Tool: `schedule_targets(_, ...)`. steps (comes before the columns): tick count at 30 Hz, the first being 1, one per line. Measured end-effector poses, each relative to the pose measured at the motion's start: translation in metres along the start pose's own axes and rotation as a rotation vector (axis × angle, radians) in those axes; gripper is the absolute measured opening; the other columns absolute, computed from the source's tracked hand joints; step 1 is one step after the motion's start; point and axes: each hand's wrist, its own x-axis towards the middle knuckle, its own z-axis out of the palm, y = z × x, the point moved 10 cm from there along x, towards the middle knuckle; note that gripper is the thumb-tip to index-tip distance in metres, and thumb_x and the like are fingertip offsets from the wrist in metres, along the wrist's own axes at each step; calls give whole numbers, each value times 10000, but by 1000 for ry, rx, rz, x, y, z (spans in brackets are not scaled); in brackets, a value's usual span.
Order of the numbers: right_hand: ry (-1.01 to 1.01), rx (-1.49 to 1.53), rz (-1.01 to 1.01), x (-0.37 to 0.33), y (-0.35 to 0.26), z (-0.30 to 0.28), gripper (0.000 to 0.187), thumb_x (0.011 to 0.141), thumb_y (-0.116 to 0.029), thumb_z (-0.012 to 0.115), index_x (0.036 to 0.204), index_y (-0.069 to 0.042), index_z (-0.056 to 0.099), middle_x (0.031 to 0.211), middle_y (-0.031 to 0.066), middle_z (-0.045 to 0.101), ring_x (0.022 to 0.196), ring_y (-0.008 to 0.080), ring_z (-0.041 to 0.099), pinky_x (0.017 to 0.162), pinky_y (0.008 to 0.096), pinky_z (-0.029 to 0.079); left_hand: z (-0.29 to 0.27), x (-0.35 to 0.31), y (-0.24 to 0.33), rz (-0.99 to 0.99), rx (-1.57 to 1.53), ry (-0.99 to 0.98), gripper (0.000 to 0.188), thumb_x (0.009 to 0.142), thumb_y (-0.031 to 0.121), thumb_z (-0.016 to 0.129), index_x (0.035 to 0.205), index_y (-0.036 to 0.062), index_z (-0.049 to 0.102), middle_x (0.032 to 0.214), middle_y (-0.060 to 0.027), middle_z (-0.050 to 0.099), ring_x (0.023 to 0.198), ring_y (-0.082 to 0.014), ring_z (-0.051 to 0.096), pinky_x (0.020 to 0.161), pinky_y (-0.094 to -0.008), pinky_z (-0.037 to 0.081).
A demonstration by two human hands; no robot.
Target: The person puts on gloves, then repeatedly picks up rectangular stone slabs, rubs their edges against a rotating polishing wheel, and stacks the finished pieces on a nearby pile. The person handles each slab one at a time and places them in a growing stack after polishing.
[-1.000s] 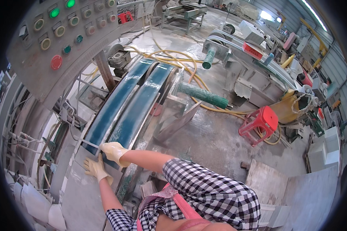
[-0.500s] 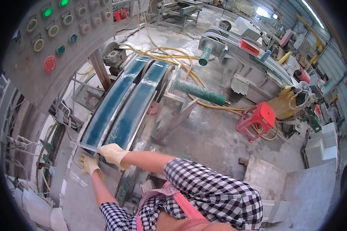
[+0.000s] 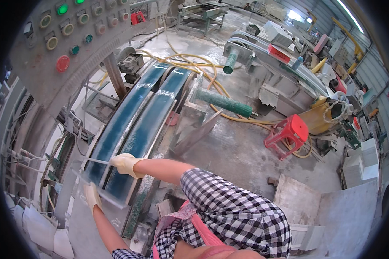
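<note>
My right hand (image 3: 125, 165), in a cream rubber glove, is closed on the end of a thin pale strip (image 3: 97, 161) lying across two blue conveyor belts (image 3: 136, 134). Nearer to me, my left hand (image 3: 92, 196), gloved alike, is closed at a second long pale strip (image 3: 103, 192). That strip is smeared by motion and slants across the near ends of the belts. The left fingertips are partly blurred against it. A flat pale grey surface (image 3: 80, 218) lies beneath and beside my left hand.
A control panel (image 3: 39, 80) with buttons overhangs the left. Right of the belts are a green roller (image 3: 224, 102), a yellow hose (image 3: 212, 71) and a red plastic stool (image 3: 289, 134). Pale slabs (image 3: 307, 203) stand at the lower right.
My left hand has moved down and slightly left, toward me, with the blurred strip at it. More of the belts' near ends shows now. My right hand has barely moved.
</note>
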Motion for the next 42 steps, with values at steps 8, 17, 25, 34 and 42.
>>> schedule_targets(8,-65,-29,-160,29,-42,60,218,777,-111,653,967,-58,747,936,190,719,931,391,698,810,439,563,-12,-9,-34,-48,-296,-1,393,1003,255,478,1265,-28,559,1100,-143,631,967,-229,617,832,-375,507)
schedule_targets(17,-97,139,-128,-6,-51,32,509,936,-500,557,1232,-99,658,1148,191,692,1066,350,670,873,431,524,23,-30,28,72,-495,7,572,1042,385,488,1425,-33,414,1222,-193,619,1127,-323,621,954,-398,505)
schedule_targets(25,-125,429,200,-25,-46,38,384,969,-319,521,1236,-70,638,1142,224,674,1106,368,658,920,451,522,4,-35,7,-104,1011,365,952,808,596,724,1552,142,341,1582,-93,343,1442,-352,332,1018,-687,331)
schedule_targets(34,-153,162,122,-40,-57,14,369,849,19,615,1200,-93,604,1068,191,680,1022,351,686,838,421,569,5,-35,28,-148,964,316,764,817,477,758,1388,76,446,1419,-100,455,1363,-373,427,939,-656,412)
schedule_targets(42,-388,334,247,-34,-39,29,345,937,-128,546,1281,-136,566,1104,155,655,1006,325,669,845,433,560,-47,16,-10,103,754,134,427,900,220,596,1233,-44,565,1224,-245,629,1107,-394,630,886,-483,506)
